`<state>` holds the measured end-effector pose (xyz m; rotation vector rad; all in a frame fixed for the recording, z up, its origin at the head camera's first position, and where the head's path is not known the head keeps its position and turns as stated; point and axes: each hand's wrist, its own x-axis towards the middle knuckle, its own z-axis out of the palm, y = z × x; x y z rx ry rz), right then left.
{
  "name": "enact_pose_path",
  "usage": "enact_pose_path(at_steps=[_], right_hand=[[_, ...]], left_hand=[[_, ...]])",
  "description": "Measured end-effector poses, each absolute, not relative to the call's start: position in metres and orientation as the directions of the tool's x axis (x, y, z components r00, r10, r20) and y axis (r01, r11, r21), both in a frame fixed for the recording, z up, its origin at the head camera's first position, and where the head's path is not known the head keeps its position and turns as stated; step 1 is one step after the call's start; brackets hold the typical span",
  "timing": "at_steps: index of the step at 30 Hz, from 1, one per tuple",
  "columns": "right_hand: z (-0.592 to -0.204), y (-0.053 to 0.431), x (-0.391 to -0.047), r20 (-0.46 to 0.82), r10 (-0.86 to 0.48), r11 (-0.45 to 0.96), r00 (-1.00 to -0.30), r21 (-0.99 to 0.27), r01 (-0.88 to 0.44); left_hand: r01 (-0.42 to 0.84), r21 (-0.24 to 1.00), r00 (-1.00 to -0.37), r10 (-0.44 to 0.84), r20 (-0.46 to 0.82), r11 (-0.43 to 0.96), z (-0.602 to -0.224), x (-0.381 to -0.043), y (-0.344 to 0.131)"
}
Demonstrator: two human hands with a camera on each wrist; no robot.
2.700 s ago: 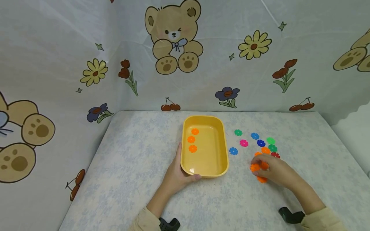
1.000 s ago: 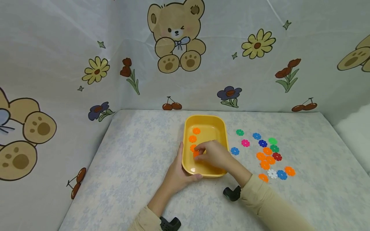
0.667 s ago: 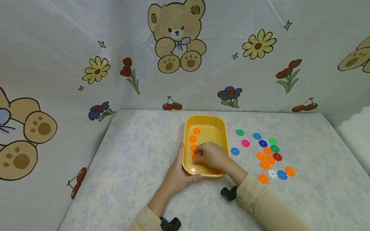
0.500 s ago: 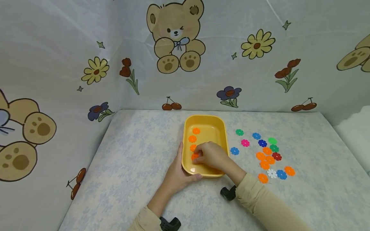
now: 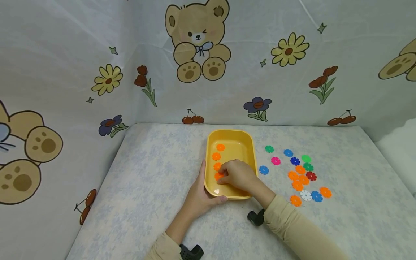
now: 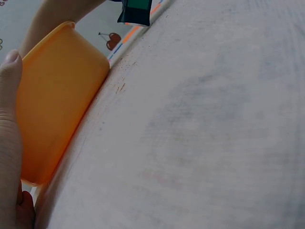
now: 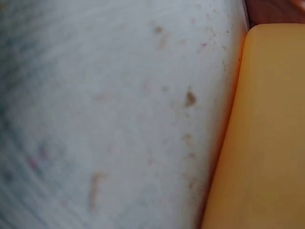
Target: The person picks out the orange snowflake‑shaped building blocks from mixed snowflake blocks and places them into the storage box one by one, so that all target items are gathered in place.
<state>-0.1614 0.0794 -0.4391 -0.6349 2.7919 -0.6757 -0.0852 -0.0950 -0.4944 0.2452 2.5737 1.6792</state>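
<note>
A yellow plastic tray (image 5: 238, 148) stands on the table. My left hand (image 5: 198, 196) grips its near left corner, the thumb along the front wall and the fingers at the left side; the left wrist view shows that thumb on the tray's wall (image 6: 62, 95). Inside the tray, my right hand (image 5: 238, 175) pinches an orange snowflake disc (image 5: 218, 176) at the near end of a column. Farther up that column lie three more orange discs, the top one (image 5: 220, 147) near the far end. The right wrist view shows mostly the tray's outer wall (image 7: 267, 124); the right fingertips are not seen there.
Right of the tray, loose snowflake discs lie on the table (image 5: 146, 173): several orange ones (image 5: 297, 185), a white one (image 5: 306, 195), a red one (image 5: 311, 176), a pink one (image 5: 276, 161), plus blue and green ones. A patterned cloth (image 5: 208, 101) hangs behind.
My right hand has come from the loose discs into the tray with an orange disc, then shifted it slightly towards me, below the other three. The left hand keeps its grip on the tray.
</note>
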Motion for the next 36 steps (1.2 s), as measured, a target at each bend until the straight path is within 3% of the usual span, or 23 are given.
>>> enact_pose_path(at_steps=[13, 26, 29, 36], right_hand=[[-0.409, 0.098, -0.153, 0.001, -0.456, 0.762, -0.89, -0.515, -0.392], [-0.395, 0.197, -0.131, 0.135, -0.394, 0.761, -0.909, -0.508, -0.405], [-0.4, 0.221, -0.125, 0.084, -0.386, 0.781, -0.919, -0.499, -0.374], [-0.414, 0.272, -0.112, -0.202, -0.363, 0.85, -0.909, -0.471, -0.235]], left_hand=[[0.117, 0.92, -0.982, 0.181, 0.051, 0.374, -0.495, -0.085, -0.095], [0.138, 0.93, -0.98, 0.184, 0.078, 0.341, -0.496, -0.086, -0.094], [0.14, 0.933, -0.98, 0.182, 0.082, 0.333, -0.496, -0.086, -0.094], [0.127, 0.935, -0.981, 0.183, 0.068, 0.332, -0.495, -0.086, -0.093]])
